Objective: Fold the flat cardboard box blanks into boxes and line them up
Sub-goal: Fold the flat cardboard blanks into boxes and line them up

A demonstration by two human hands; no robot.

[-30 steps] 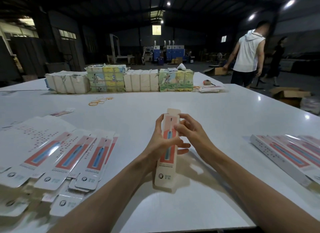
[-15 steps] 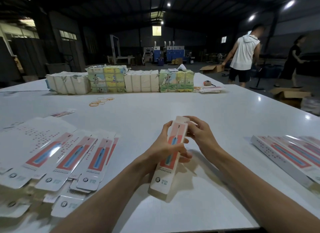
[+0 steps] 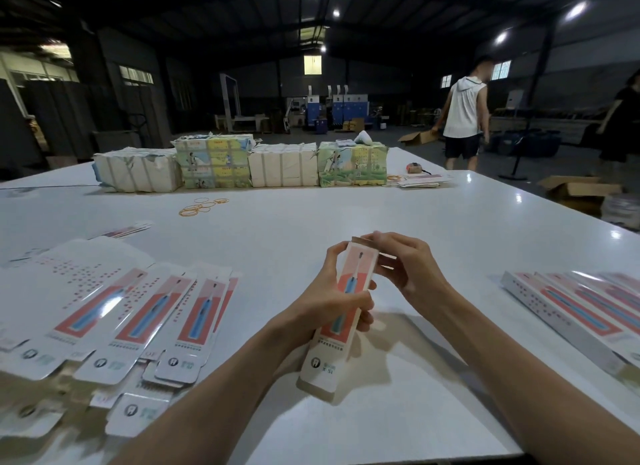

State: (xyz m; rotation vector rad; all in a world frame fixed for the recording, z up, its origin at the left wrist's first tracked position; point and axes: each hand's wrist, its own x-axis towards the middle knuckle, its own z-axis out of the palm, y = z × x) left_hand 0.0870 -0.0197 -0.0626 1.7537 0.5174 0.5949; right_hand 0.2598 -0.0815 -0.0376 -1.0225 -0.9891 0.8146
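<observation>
Btwn both hands: box, top flap pinched

this is a big, dim factory or packing hall. a dark pitched metal roof with a few lamps spans an open concrete floor. blue machines, perhaps printing or cutting gear, stand by the far wall. brown cartons lie on the floor. strapped bundles of printed card sit in a row on a broad white worktable, near spreads of flat box blanks.
</observation>
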